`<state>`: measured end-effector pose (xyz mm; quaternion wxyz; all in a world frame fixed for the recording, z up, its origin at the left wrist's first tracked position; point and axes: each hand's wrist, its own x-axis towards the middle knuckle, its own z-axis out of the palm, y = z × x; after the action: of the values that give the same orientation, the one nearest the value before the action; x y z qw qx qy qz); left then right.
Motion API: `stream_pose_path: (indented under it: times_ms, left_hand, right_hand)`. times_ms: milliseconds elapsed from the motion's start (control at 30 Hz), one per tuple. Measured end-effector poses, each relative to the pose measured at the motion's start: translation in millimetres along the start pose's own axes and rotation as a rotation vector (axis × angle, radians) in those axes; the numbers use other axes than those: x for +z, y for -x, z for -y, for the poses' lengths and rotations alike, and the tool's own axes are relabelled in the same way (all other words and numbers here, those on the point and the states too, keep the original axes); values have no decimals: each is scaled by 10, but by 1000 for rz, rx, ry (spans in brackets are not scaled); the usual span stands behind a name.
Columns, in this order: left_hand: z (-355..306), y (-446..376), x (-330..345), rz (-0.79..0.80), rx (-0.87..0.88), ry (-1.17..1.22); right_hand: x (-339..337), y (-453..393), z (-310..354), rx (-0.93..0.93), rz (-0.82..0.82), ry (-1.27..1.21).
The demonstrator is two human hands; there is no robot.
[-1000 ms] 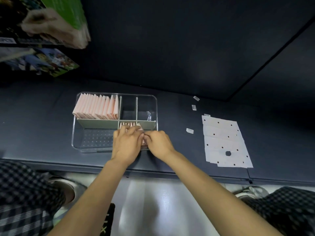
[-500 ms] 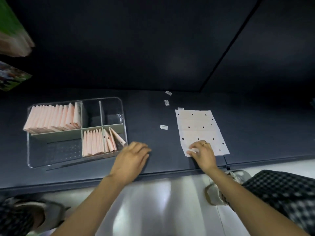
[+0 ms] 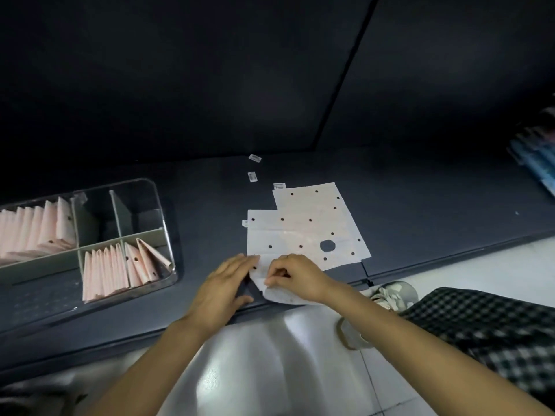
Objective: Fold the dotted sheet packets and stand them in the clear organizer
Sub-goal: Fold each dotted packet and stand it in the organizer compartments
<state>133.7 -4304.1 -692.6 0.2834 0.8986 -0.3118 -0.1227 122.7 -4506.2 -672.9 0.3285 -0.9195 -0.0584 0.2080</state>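
Observation:
A clear organizer point(image 3: 163, 211) sits at the left on the dark shelf. Folded pink packets stand in its back left compartment point(image 3: 39, 229) and in its front middle compartment point(image 3: 120, 270). A stack of white dotted sheets point(image 3: 306, 226) lies flat to the right of it. My right hand point(image 3: 297, 277) pinches the near edge of the top sheet point(image 3: 280, 294), which is pulled toward me and curls over the shelf's front edge. My left hand point(image 3: 223, 286) lies flat with fingers spread, its fingertips on the sheet's near left corner.
Small white paper tabs point(image 3: 254, 158) point(image 3: 252, 176) lie behind the sheets. The shelf's front edge point(image 3: 120, 334) runs just below my hands. Blue items point(image 3: 537, 157) sit at the far right. A shoe point(image 3: 390, 294) and checked trousers point(image 3: 492, 331) are below right.
Both hands left the organizer and moved right to the sheet stack. The right hand took hold of the top sheet and dragged it toward me; the left hand came onto its corner.

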Motion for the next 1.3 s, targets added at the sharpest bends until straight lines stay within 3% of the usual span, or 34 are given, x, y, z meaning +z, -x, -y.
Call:
stream_pose_path:
  times_ms: [100, 267, 400, 500, 600, 733, 867, 933, 1033, 1133, 1300]
  left_hand:
    - [8, 38, 35, -25, 7, 98]
    - [145, 115, 90, -26, -251, 302]
    - [209, 85, 74, -82, -471, 662]
    - [193, 24, 67, -151, -544, 754]
    - [184, -68, 48, -206, -585, 720]
    - [83, -130, 5, -281, -636, 599]
    - [-46, 5, 41, -486, -435, 186]
    - [-92, 52, 95, -424, -245, 6]
    - [-159, 120, 232, -188, -46, -197]
    - [-158, 211, 325, -26, -20, -369]
    - [-104, 277, 397, 29, -39, -407]
  right_hand:
    - [9, -1, 127, 32, 139, -162]
    - [-214, -40, 151, 83, 274, -303]
    - [-546, -32, -4, 191, 209, -504]
    - [-574, -84, -151, 196, 81, -528]
    - [-445, -205, -225, 260, -104, -561]
    - [-310, -408, -263, 350, -252, -365]
    - [-211, -567, -311, 433, -304, -230]
    - [-178, -614, -332, 455, -311, -204]
    - [-158, -650, -339, 480, -333, -186]
    - [-159, -662, -338, 497, -342, -173]
    - [-182, -684, -333, 516, -345, -162]
